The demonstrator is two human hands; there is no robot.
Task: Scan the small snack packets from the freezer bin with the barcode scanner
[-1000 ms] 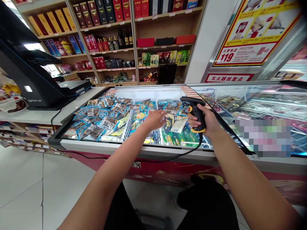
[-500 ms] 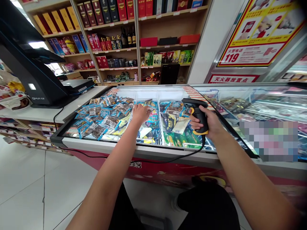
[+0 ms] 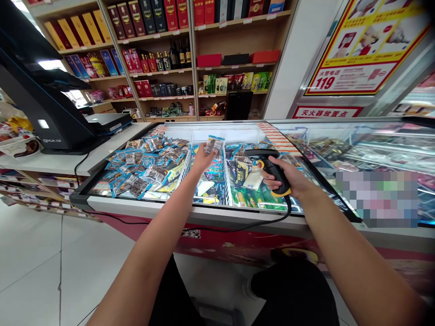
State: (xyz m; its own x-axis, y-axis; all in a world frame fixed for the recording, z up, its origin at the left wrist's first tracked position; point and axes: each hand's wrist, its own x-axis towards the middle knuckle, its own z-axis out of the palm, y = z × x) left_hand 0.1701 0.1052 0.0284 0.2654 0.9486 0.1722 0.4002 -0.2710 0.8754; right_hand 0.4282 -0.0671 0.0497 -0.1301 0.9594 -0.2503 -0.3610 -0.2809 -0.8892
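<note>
Shop freezer (image 3: 115, 203) carries heaped packets (image 3: 139, 158) at nine o'clock; at twelve, the left hand (image 3: 203, 162) holds one bag (image 3: 215, 144) apart, grip pinching it; at three, the right hand (image 3: 288, 176) clasps a scanner (image 3: 276, 174). Scans done or left: unclear.

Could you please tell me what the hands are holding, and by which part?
The right hand grips the barcode scanner by its handle; the left hand holds a blue-edged packet by its lower part.
</note>
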